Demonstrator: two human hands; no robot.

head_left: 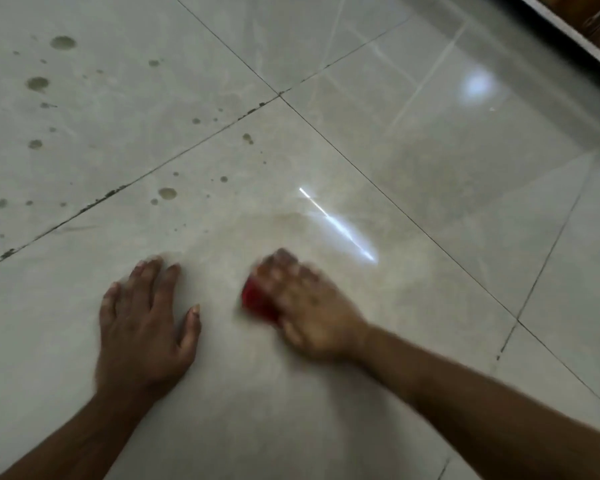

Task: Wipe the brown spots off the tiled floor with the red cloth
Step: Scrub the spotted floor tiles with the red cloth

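My right hand point(307, 306) presses a bunched red cloth point(257, 301) flat on the pale tiled floor point(413, 150); the hand is motion-blurred and covers most of the cloth. My left hand point(146, 320) lies palm down on the same tile, fingers spread, holding nothing. Several brown spots point(167, 193) dot the floor beyond and to the left of my hands, with larger ones point(63, 42) on the far-left tile. A faint brownish smear point(291, 216) arcs just beyond the cloth.
Dark grout lines point(279, 95) cross the glossy tiles, with grime in the joint running down to the left. Light reflections glare at centre and upper right. A white-edged piece of furniture or a threshold point(575, 32) fills the top right corner.
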